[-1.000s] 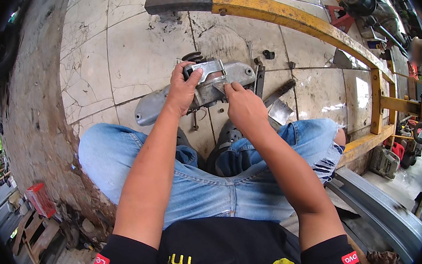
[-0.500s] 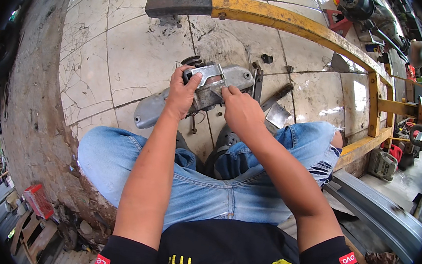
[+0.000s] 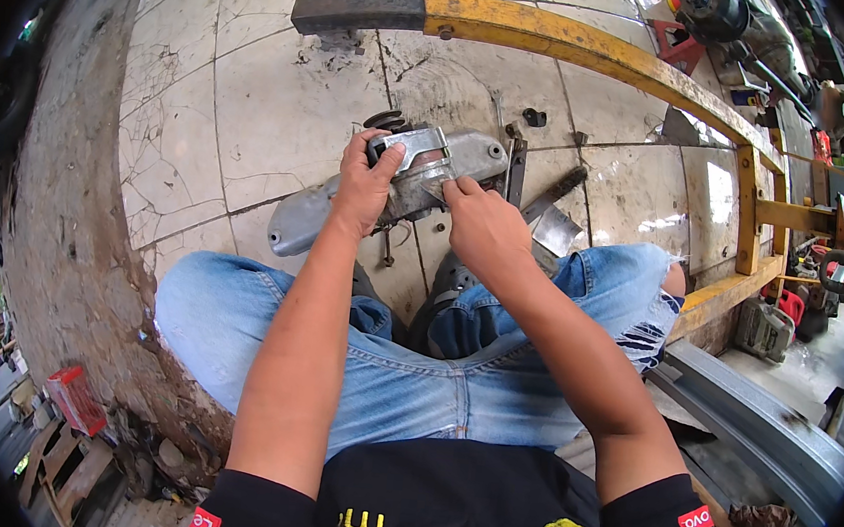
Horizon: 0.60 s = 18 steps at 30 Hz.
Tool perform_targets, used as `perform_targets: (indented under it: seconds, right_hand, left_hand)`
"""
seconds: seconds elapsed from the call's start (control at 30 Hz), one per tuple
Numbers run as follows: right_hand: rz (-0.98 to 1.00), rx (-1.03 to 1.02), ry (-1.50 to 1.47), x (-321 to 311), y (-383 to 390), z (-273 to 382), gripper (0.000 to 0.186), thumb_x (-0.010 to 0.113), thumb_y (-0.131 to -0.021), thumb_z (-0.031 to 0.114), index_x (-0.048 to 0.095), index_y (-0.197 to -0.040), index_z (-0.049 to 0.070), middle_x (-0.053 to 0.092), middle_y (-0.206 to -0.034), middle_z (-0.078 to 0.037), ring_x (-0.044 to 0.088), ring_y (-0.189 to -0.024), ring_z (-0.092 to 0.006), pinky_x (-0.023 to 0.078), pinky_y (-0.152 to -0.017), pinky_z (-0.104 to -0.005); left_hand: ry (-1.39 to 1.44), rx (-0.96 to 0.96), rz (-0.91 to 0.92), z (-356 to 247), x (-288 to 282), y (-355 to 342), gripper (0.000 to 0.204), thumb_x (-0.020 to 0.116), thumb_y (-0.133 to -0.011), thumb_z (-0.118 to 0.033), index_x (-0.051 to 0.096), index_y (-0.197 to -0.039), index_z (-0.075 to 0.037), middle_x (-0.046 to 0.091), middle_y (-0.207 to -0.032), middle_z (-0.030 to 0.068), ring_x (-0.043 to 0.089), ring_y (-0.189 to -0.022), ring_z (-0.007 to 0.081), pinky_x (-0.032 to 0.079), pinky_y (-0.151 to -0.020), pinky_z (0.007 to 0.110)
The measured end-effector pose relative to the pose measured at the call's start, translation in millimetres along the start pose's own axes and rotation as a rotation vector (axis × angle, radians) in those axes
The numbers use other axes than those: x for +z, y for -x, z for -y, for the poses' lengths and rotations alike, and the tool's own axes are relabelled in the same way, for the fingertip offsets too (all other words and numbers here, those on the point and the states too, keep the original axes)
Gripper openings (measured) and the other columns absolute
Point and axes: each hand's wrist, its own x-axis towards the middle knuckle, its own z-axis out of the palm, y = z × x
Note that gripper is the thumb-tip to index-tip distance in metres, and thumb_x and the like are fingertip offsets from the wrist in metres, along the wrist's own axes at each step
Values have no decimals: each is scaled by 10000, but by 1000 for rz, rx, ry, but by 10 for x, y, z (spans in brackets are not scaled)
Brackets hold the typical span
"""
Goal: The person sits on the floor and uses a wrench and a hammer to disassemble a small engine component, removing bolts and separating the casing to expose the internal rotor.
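Note:
A long grey metal mount (image 3: 302,220) with rounded ends lies slantwise on the tiles just beyond my feet. On its middle sits a shiny metal bracket (image 3: 422,146) with an open slot. My left hand (image 3: 356,190) is closed around the bracket's left end, thumb on top. From the right, my right hand (image 3: 490,231) is closed, fingertips pinched against the mount's middle beside the bracket; what they hold, if anything, is too small to make out. Behind my left fingers a black round part (image 3: 384,120) shows, partly hidden.
A bolt (image 3: 388,250) lies near my left foot. Right of the mount are a dark flat bar (image 3: 555,193), a metal plate (image 3: 555,231) and a small black part (image 3: 534,118). A yellow steel frame (image 3: 562,35) arches beyond; a grey steel beam (image 3: 760,419) lies at right.
My right hand has shifted very slightly toward me at the mount's middle. My left hand stays on the bracket, and the mount lies as before.

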Motion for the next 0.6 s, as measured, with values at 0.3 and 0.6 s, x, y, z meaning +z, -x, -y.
perform_targets:
  seconds: [0.3, 0.6]
  right_hand:
    - [11, 10, 10, 1, 25, 31, 247, 478, -884, 58, 597, -1098, 24, 625, -1096, -130, 652, -972, -347, 552, -799, -441]
    - [4, -10, 37, -1, -17, 23, 355, 508, -844, 38, 581, -1192, 38, 619, -1134, -122, 646, -967, -337, 540, -800, -445]
  left_hand:
    - [-10, 3, -12, -19, -7, 4, 344, 722, -892, -247, 573, -1146, -70, 516, -1133, 75, 498, -1002, 161, 447, -879, 302]
    - [55, -13, 17, -41, 3, 13, 336, 721, -896, -243, 573, -1140, -67, 527, -1107, 55, 505, -974, 149, 451, -866, 292]
